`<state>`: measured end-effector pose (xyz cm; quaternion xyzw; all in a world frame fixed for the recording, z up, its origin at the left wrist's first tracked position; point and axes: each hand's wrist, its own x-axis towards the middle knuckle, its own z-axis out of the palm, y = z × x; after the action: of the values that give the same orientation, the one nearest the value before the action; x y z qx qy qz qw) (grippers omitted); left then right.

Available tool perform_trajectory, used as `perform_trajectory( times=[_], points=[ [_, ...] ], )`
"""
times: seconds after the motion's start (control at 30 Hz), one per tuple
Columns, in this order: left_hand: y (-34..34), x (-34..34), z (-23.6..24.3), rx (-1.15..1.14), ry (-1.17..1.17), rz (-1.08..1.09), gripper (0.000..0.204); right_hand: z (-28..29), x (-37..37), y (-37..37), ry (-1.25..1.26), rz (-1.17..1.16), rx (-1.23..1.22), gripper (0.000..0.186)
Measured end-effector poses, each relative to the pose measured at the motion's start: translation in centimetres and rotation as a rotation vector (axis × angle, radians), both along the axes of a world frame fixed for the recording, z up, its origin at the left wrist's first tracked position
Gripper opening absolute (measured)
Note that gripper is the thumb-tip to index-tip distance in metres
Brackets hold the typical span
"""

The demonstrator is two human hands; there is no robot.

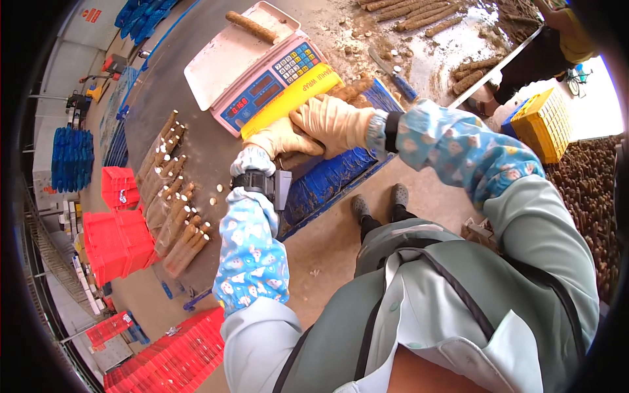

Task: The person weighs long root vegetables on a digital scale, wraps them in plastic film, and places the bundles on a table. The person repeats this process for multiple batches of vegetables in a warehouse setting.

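Observation:
My left hand [280, 138] and my right hand [333, 122], both in cream gloves, meet at the table's near edge. Their fingers are closed round brown yams [293, 160], which poke out below the gloves; more brown yam [358, 90] shows just past my right hand. My fingers cover much of them. Directly beyond the gloves lies a long yellow box [291, 98], against the front of a pale weighing scale [216, 69]. One long yam [251, 27] rests across the scale's tray, and the scale's red display is lit.
Bundled yams with white cut ends [173, 196] lie at left, near red crates [118, 245]. A knife with a blue handle [396, 77] and loose yams [419, 13] are on the table's far right. Beyond it, a person's dark-clothed limb [534, 62] shows near a yellow crate [542, 124].

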<state>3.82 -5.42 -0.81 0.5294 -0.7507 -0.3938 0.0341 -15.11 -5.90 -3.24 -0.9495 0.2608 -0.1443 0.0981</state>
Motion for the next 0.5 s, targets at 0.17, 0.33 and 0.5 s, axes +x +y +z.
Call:
perform_trajectory(
  times=[0.17, 0.33, 0.5],
  points=[
    [0.9, 1.5, -4.0, 0.282, 0.294, -0.008, 0.058, 2.5, -0.2, 0.7, 0.249, 0.064, 0.322, 0.061],
    [4.2, -0.5, -0.6, 0.308, 0.145, 0.125, 0.094, 2.4, -0.2, 1.8, 0.311, 0.097, 0.276, 0.071],
    [10.0, -3.9, -0.5, -0.589, -0.573, 0.074, 0.137, -0.2, 1.8, -4.1, 0.36, 0.326, 1.008, 0.075]
  ],
)
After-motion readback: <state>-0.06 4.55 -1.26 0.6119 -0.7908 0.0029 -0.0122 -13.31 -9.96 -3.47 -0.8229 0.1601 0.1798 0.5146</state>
